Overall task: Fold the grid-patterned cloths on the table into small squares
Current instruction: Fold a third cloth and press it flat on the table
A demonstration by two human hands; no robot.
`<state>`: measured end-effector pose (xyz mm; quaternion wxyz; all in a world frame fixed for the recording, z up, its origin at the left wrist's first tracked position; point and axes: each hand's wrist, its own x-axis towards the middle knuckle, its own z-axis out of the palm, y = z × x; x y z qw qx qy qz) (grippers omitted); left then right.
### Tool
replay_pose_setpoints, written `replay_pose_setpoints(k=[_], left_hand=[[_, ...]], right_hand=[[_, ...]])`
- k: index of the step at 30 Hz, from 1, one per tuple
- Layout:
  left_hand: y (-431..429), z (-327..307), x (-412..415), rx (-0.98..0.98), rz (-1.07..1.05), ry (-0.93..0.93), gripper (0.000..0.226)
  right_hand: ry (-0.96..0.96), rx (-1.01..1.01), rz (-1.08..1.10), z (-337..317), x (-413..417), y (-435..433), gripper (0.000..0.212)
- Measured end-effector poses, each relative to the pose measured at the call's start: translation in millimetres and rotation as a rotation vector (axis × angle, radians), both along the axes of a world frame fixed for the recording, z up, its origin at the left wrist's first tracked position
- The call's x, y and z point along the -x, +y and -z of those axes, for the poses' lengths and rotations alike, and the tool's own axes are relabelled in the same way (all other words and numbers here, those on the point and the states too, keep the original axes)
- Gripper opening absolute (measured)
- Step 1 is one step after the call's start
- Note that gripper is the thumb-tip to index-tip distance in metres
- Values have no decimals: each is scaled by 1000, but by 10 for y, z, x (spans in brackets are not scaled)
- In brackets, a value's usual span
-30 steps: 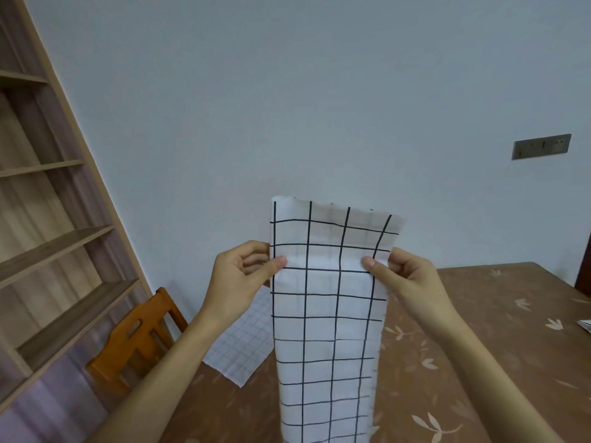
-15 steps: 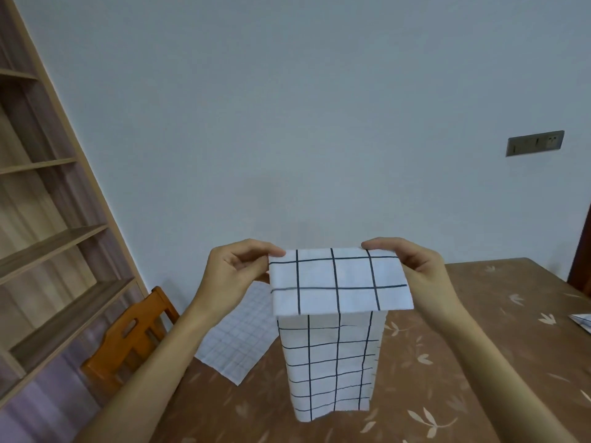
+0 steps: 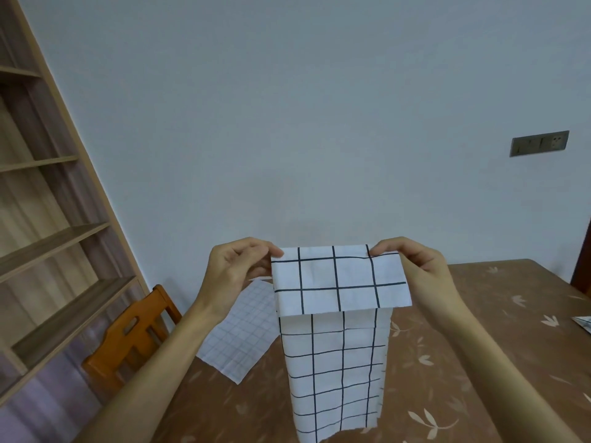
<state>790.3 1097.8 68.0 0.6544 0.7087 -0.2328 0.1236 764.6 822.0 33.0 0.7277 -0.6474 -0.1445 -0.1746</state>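
Hands up: left hand (image 3: 233, 270) pinched one top corner of bold-grid cloth (image 3: 335, 362), right hand (image 3: 415, 266) pinched other. Cloth hung as narrow strip over table (image 3: 479, 346), top flap turned down toward wearer. Judged mid-fold: strip narrowed, not yet small square. Fine-grid cloth (image 3: 243, 334) lay flat on table beyond, apparently unfolded, left to do.

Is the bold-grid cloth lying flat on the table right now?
No, the left hand and right hand hold the bold-grid cloth up by its folded top, and the rest hangs down.
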Motion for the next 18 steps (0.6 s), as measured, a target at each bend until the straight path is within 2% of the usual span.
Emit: replay_pose_setpoints(k=[2, 8, 16, 18], left_hand=[[-13, 2, -7, -21, -39, 4, 12], [-57, 68, -35, -50, -73, 14, 23], [-63, 50, -31, -58, -94, 16, 17], [-66, 49, -34, -46, -124, 4, 16]], right_hand=[[7, 7, 2, 12, -5, 5, 45], [-16, 14, 15, 35, 2, 16, 31], [-12, 11, 31, 62, -54, 26, 38], [33, 3, 33, 66, -75, 44, 32]])
